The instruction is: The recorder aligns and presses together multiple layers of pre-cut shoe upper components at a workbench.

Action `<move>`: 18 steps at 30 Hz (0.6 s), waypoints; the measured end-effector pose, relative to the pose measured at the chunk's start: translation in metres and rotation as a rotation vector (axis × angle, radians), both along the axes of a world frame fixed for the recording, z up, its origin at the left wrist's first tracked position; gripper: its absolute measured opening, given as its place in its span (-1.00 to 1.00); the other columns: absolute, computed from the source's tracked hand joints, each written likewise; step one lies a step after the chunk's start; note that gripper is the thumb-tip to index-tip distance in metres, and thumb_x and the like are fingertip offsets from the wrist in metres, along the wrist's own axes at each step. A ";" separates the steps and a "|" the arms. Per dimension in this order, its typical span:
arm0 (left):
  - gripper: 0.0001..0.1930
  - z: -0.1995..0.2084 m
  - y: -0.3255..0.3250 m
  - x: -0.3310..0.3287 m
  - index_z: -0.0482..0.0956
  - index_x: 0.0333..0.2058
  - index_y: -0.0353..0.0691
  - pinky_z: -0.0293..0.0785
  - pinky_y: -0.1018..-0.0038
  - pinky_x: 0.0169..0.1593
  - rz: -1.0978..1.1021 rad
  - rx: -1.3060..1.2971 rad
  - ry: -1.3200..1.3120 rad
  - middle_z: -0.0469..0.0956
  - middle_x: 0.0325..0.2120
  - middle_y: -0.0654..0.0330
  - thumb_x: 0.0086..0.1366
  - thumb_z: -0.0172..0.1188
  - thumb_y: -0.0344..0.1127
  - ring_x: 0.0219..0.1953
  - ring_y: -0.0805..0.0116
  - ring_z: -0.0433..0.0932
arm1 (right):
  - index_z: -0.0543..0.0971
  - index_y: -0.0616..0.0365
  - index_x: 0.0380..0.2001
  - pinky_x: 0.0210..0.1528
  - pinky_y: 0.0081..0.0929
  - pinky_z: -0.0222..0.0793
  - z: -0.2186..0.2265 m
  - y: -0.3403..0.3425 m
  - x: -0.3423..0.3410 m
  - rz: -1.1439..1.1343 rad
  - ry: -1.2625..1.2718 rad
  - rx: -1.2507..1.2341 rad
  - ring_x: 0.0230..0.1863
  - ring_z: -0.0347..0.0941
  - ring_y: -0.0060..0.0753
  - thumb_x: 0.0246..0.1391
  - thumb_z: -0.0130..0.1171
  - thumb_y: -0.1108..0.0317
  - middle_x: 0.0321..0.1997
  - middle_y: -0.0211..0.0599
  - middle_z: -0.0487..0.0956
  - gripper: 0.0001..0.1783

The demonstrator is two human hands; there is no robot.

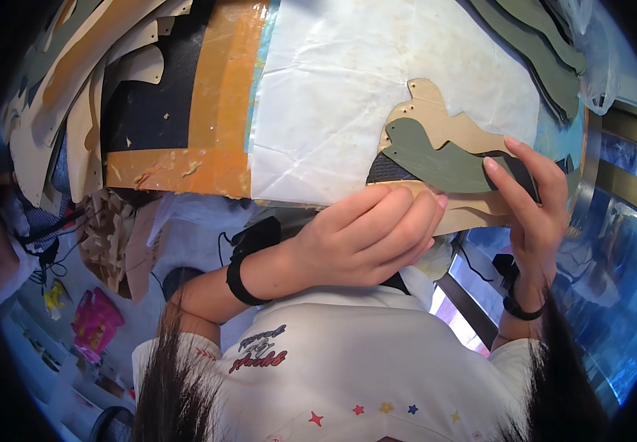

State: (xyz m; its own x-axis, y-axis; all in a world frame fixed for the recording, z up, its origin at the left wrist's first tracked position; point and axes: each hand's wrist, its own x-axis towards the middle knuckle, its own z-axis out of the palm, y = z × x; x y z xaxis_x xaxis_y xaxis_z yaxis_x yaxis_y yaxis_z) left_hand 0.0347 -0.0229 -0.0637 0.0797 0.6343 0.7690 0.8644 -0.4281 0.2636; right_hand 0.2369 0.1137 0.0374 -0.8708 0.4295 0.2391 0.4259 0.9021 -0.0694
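A shoe upper made of beige layers (436, 110) and dark textured material (388, 171) lies at the near right edge of the work surface. A dark green curved piece (443, 166) with small holes at its left end rests over it. My left hand (377, 236) is closed, its fingertips pinched on the upper's near beige edge; what lies inside the pinch is partly hidden. My right hand (532, 191) has its fingers apart, one fingertip on the green piece and another at the upper's far right edge. Its thumb is hidden.
White creased paper (318, 96) covers the table, with orange-brown tape (219, 88) along its left. Beige cut pieces (75, 110) are piled at the far left. More dark green pieces (528, 51) lie at the far right by a clear plastic bag (600, 66). A pink bag (96, 324) sits low at left.
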 end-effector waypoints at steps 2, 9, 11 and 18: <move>-0.73 0.001 0.001 -0.001 0.80 -0.10 -0.13 0.62 0.47 -0.06 0.001 0.001 -0.004 0.58 -0.06 0.28 0.32 0.25 -0.22 -0.07 0.36 0.53 | 0.78 0.02 -0.04 0.07 -0.29 0.52 0.000 0.001 -0.001 0.000 0.000 0.000 0.03 0.56 -0.13 -0.09 0.21 0.44 0.14 -0.20 0.65 -0.53; -0.73 0.002 0.001 -0.003 0.78 -0.08 -0.10 0.62 0.45 0.01 0.022 -0.012 0.063 0.59 0.04 0.20 0.35 0.21 -0.18 0.05 0.25 0.58 | 0.79 0.03 -0.06 0.08 -0.25 0.51 0.002 0.001 -0.001 -0.007 -0.013 -0.036 0.04 0.57 -0.13 -0.11 0.21 0.43 0.12 -0.22 0.64 -0.53; -0.73 0.004 0.000 -0.003 0.77 -0.07 -0.04 0.62 0.46 0.04 0.035 -0.069 0.056 0.60 0.07 0.18 0.35 0.20 -0.17 0.10 0.21 0.59 | 0.79 0.03 -0.06 0.07 -0.25 0.52 0.001 0.001 -0.001 -0.012 -0.012 -0.040 0.03 0.57 -0.13 -0.11 0.22 0.42 0.11 -0.23 0.64 -0.54; -0.73 0.006 0.000 -0.001 0.76 -0.05 0.00 0.62 0.46 0.01 0.034 -0.102 0.054 0.60 0.06 0.15 0.32 0.24 -0.17 0.07 0.20 0.60 | 0.80 0.01 -0.08 0.07 -0.27 0.51 0.000 0.001 -0.002 -0.017 -0.008 -0.034 0.03 0.57 -0.14 -0.10 0.23 0.35 0.08 -0.25 0.65 -0.56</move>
